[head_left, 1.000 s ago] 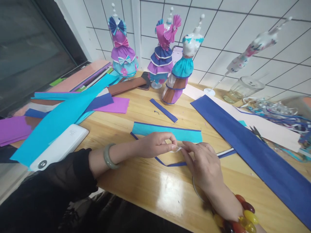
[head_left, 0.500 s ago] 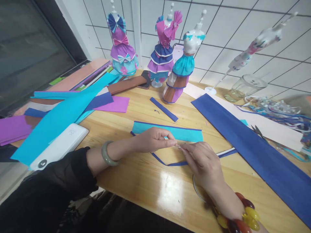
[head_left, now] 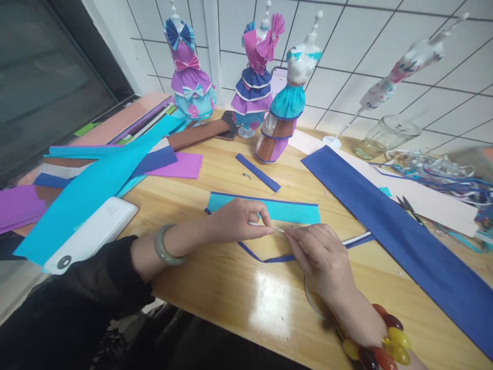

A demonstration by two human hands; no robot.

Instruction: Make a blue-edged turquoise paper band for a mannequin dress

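A thin white strip [head_left: 278, 230] stretches between my fingertips above the wooden table. My left hand [head_left: 241, 221], with a green bangle on its wrist, pinches one end between thumb and curled index finger. My right hand [head_left: 323, 252] grips the strip from the other side, its fingers closed. Behind my hands lies a turquoise piece [head_left: 296, 211] with a dark blue edge, partly covered by my left hand. A narrow dark blue strip [head_left: 265, 259] lies on the table below my hands. A white-and-blue strip [head_left: 358, 240] emerges to the right of my right hand.
Dressed miniature mannequins [head_left: 192, 77] stand along the tiled wall, with a tilted bare one [head_left: 404, 69] at right. A wide blue sheet [head_left: 385, 226], scissors [head_left: 410, 209] and a glass [head_left: 389, 136] are on the right. Coloured sheets [head_left: 92, 190] and a white power bank [head_left: 96, 234] lie left.
My left fingers have shifted slightly left and opened a little from my right fingertips, so more of the white strip shows between them. The view has moved slightly.
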